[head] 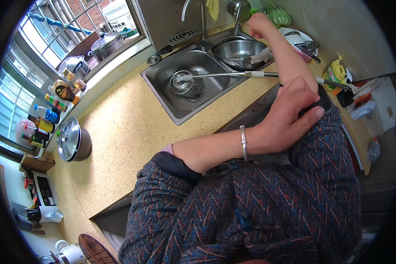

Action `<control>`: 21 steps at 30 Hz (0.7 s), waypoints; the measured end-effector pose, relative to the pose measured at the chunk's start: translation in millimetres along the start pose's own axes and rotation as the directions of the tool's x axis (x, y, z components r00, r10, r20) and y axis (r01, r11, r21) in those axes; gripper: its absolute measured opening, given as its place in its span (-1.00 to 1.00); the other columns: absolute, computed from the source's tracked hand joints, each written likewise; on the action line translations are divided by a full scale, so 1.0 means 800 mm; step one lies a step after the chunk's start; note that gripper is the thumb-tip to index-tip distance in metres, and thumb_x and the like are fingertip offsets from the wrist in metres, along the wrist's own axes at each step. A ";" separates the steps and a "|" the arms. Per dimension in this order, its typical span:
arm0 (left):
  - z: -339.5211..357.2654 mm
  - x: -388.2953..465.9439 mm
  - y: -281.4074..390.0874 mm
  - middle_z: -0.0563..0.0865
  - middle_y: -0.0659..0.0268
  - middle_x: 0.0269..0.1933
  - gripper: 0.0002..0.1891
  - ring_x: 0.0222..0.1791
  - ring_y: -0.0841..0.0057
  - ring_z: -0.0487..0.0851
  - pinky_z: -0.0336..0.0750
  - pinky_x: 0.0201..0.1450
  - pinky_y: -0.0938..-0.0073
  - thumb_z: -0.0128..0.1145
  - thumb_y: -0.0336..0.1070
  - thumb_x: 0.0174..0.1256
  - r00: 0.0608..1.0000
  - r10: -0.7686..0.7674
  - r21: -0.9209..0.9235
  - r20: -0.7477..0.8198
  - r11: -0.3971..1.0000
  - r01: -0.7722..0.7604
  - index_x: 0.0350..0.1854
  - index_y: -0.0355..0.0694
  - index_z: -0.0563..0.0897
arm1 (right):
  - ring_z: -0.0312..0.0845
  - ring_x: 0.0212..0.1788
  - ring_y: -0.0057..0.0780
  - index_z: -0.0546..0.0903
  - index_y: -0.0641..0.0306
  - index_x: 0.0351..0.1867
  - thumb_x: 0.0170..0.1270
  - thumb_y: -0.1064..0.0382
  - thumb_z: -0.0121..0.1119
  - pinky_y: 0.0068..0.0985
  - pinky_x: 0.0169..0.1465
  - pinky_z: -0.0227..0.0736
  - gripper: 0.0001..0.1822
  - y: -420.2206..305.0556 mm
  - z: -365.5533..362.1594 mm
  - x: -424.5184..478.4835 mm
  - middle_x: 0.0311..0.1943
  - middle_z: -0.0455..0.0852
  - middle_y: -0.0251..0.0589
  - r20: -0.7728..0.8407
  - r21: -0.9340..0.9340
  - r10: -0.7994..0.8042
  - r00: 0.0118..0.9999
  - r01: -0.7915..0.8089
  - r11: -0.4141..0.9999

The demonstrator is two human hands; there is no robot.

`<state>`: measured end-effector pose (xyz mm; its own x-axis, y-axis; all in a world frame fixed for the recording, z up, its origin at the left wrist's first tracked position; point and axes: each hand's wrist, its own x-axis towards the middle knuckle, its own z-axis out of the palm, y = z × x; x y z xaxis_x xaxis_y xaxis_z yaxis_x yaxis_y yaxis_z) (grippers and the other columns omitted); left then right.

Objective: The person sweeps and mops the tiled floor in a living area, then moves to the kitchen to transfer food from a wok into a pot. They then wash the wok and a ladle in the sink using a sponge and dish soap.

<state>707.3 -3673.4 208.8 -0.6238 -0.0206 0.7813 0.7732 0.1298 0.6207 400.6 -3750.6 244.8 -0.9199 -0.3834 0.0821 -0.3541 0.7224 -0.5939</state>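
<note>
My left hand [288, 115], with a bangle at the wrist, lies across my right forearm near the elbow, its fingers and thumb closed on the rolled dark cuff of the right sleeve [324, 99]. My right hand [260, 26] is raised beyond the smaller sink basin with its fingers curled; nothing shows in it. Under it in the picture sits a steel bowl [239, 49] with a pale cloth [261, 56] over its rim. The grey strings of a mop [196, 87] lie in the larger sink basin [181, 114], and its metal pole [219, 75] runs right beneath my right arm.
A faucet [203, 19] rises behind the sink. Dishes [298, 38] and a yellow bottle [337, 71] stand right. At left are a lidded pot [74, 140] on the speckled countertop [128, 122] and several sauce bottles [48, 114] along the windowsill. A round wooden board [95, 249] lies lower left.
</note>
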 end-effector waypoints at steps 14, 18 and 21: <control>0.025 -0.041 -0.123 0.59 0.21 0.04 -0.56 0.12 0.45 0.55 0.42 0.25 0.38 -0.06 -0.06 0.63 0.769 -0.393 -0.278 0.503 0.769 0.575 0.34 -0.26 0.41 | 0.67 -0.21 -0.37 0.61 0.27 0.01 0.34 0.31 0.17 -0.37 -0.08 0.58 -0.75 0.099 -0.027 0.084 -0.19 0.76 -0.17 -0.007 0.867 -0.264 0.964 0.137 0.479; -0.010 -0.043 -0.161 0.51 0.04 0.18 -0.44 0.17 0.15 0.59 0.47 0.27 0.23 0.10 -0.21 0.49 0.707 -0.478 0.150 0.521 0.867 0.476 0.46 -0.23 0.31 | 0.68 -0.21 -0.27 0.63 0.13 -0.02 0.29 0.21 0.19 -0.31 -0.10 0.55 -0.75 0.178 0.042 0.017 -0.25 0.75 -0.19 0.396 0.182 -0.573 0.718 0.550 0.815; -0.080 -0.075 -0.167 0.60 0.10 0.24 -0.52 0.23 0.31 0.60 0.49 0.30 0.27 0.07 -0.15 0.55 0.518 -0.762 0.348 0.390 0.642 0.683 0.42 -0.19 0.42 | 0.66 -0.12 -0.02 0.60 0.17 -0.10 0.18 0.13 0.28 -0.10 -0.04 0.51 -0.71 0.274 0.071 -0.002 -0.23 0.71 -0.07 0.302 -0.221 -0.694 0.654 0.756 0.616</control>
<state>648.8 -3752.9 82.8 -0.9564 0.2768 -0.0933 0.0312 0.4144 0.9096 333.8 -3624.1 68.8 -0.3049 -0.9256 0.2244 -0.9508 0.2824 -0.1270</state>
